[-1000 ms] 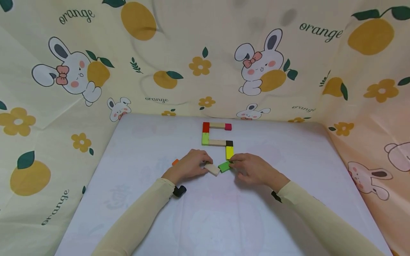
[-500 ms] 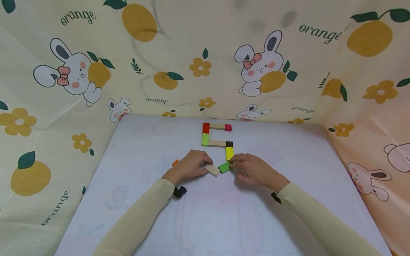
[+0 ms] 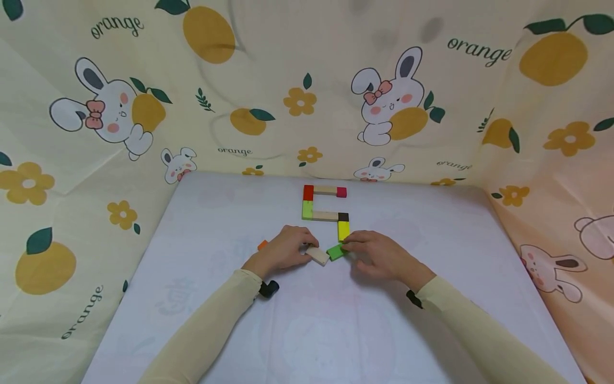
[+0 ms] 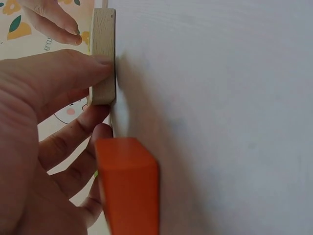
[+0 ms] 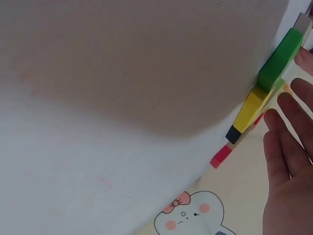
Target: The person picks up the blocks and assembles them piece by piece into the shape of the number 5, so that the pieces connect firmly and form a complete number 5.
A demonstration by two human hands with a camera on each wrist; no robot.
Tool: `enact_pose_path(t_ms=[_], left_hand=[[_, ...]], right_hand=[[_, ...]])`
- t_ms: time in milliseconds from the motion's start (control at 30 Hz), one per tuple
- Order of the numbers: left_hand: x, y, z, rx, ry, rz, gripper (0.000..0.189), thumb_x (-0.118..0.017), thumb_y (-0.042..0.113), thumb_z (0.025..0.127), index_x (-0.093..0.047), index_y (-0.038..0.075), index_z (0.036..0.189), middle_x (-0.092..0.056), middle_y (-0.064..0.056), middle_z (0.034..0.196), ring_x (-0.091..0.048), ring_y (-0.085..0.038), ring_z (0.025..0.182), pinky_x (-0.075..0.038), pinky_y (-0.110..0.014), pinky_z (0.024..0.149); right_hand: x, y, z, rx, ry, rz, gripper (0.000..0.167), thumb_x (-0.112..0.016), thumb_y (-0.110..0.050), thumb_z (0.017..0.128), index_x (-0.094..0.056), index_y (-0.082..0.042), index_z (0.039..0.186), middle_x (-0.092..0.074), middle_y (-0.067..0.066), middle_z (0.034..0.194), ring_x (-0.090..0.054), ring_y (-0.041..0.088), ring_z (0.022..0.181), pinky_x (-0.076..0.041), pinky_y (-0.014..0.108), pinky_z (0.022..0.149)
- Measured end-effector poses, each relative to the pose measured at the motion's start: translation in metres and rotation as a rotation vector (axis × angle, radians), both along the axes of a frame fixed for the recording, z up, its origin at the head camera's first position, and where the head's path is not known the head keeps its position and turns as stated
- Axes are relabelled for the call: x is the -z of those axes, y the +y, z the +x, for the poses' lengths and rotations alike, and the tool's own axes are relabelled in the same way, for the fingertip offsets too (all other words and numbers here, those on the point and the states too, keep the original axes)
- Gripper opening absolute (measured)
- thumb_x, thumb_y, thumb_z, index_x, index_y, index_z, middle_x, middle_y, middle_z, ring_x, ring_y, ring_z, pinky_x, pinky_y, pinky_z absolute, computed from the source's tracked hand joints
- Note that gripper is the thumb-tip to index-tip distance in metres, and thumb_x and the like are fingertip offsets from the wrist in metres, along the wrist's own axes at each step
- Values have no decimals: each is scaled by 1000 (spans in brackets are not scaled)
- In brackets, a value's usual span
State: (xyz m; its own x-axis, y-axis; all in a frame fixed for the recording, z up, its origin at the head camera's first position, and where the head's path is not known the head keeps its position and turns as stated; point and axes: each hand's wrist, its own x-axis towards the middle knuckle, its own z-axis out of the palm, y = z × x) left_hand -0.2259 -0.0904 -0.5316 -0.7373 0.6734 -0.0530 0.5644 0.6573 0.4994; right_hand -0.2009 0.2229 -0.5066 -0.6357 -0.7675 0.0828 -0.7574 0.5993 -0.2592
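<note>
My left hand (image 3: pixel 283 248) pinches a plain wooden block (image 3: pixel 317 255) between thumb and fingers, low over the table. In the left wrist view the thumb presses on the near part of that wooden block (image 4: pixel 103 34). One corner of it meets the end of a green block (image 3: pixel 335 252), which lies slanted below a yellow block (image 3: pixel 344 230). My right hand (image 3: pixel 381 256) is beside the green block, its fingertips overlapping the right end in the head view. In the right wrist view the right fingers (image 5: pixel 288 147) are extended, apart from the green block (image 5: pixel 281 61).
Beyond the hands, a winding line of blocks runs from a pink cube (image 3: pixel 341 192) through a red block (image 3: pixel 308 192), a light green block (image 3: pixel 307 210) and a black cube (image 3: pixel 343 217) to the yellow one. An orange block (image 4: pixel 129 191) sits behind my left hand. Printed cloth (image 3: pixel 268 69) surrounds the white table (image 3: pixel 307 330).
</note>
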Motion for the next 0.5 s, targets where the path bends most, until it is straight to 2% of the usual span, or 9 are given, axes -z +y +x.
enact_pose_path(t_ms=[233, 400, 500], left_hand=[[-2, -2, 1, -15, 1, 9, 38, -83, 23, 97, -78, 17, 134, -71, 3, 126, -63, -17, 117, -43, -46, 112], [-6, -10, 5, -42, 7, 20, 45, -81, 26, 98, -73, 16, 141, -67, -1, 138, -57, -21, 132, -45, -41, 116], [-10, -19, 8, -79, -16, 38, 49, -81, 29, 98, -71, 17, 144, -62, -1, 145, -51, -23, 139, -43, -41, 119]], right_hand=[[-1, -1, 4, 22, -15, 6, 44, -68, -20, 94, -75, -8, 136, -68, 8, 140, -62, 30, 130, -52, 50, 111], [-2, -3, 7, 42, -5, 4, 46, -69, -22, 94, -75, -10, 138, -67, 9, 140, -62, 30, 130, -53, 50, 109], [-3, -4, 9, 44, 11, -5, 46, -70, -23, 93, -75, -11, 137, -67, 9, 140, -61, 30, 129, -54, 50, 107]])
